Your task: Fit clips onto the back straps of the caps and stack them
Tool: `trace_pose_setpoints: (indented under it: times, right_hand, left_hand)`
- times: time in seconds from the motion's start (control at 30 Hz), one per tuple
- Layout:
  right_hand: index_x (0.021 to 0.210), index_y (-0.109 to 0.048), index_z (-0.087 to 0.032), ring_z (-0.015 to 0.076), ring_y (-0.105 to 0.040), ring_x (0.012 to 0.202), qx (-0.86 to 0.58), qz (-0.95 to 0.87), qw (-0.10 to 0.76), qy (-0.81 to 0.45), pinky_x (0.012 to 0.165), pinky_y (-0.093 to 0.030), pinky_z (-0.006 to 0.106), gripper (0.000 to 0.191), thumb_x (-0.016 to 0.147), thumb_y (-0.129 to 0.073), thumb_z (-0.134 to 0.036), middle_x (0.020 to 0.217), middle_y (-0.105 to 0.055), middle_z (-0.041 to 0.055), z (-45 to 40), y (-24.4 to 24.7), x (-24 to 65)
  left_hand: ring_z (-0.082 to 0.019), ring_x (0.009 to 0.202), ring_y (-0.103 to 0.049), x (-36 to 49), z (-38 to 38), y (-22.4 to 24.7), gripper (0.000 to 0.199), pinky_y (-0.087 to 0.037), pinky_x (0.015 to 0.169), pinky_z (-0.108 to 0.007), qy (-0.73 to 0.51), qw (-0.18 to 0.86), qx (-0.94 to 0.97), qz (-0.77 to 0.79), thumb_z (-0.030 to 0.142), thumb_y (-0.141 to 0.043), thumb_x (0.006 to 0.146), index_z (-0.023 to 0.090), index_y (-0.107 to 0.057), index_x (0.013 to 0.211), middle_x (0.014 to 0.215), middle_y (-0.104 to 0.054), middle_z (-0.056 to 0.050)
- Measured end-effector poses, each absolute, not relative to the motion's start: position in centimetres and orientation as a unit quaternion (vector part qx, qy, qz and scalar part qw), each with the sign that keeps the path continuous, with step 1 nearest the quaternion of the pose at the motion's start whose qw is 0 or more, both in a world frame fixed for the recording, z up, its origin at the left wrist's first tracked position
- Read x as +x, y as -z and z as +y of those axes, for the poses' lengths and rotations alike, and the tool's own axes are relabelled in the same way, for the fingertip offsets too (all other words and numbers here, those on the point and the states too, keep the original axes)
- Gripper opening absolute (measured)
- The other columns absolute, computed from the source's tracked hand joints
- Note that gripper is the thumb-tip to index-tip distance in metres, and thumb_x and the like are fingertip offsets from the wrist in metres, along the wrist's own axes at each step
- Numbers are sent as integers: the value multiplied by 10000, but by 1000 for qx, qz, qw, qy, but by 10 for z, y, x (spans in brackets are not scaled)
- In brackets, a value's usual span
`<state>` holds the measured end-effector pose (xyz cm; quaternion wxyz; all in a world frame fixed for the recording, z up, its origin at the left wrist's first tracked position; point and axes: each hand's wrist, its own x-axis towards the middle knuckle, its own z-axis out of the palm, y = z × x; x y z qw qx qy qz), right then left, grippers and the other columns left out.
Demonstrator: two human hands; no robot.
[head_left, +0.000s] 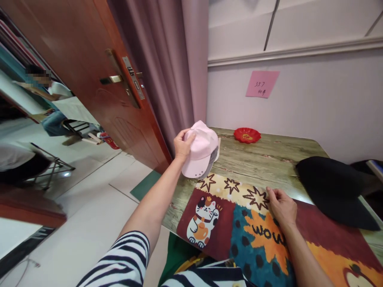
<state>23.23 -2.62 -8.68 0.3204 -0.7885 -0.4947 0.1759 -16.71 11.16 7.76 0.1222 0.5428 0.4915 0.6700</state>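
Observation:
My left hand [182,145] grips a pink baseball cap [202,141] by its side, thumb on the crown. Under its brim a grey brim shows, with a pale edge behind it; I cannot tell how many caps are stacked. The cap is over the table's left end, its brim pointing toward me. My right hand [283,207] rests on a colourful printed mat [214,217] near its far edge, fingers curled in and no object visible in them. The mat shows a lucky cat, starbursts and the word "WOW".
On the wood-patterned table [275,153] are a red scalloped dish [247,135] and, at right, a black cap [332,187]. A pink note [262,84] hangs on the wall. A brown door [104,79] and a mauve curtain [191,59] stand left. A person [55,91] sits farther back.

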Motion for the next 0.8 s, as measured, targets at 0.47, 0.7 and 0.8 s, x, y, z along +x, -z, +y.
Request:
trace_pose_setpoints:
  times: [0.47,0.7,0.8]
  right_hand:
    - [1221,-677,-245,302,-611,1282,-231,-313,554,-736,1120,-462,451,628,733,-790,-624,1219,-748,65,-2,-8,126]
    - [1116,-713,-231,293,-641,1251,-263,-152,584,-752,1112,-474,470,478,811,-674,-596,1013,-800,53,2,29,166]
    - [1152,-718,-233,294,-628,1270,-256,-155,608,-735,1100,-489,466,568,806,-633,-676,1117,-782,58,2,33,170]
  left_hand:
    - [-216,982,-693,-34,18,-81,325,-556,926,-370,-660,238,556,446,437,-772,810,207,-729,1036,1027,-747,-48]
    - [-274,1229,-621,-46,17,-24,541,-541,939,-392,-600,371,472,529,673,-605,867,222,-692,1153,1314,-677,-115]
    - [-325,1154,-662,-54,21,-7,714,-571,826,-433,-488,583,347,549,818,-487,835,209,-681,1154,1232,-710,-159]
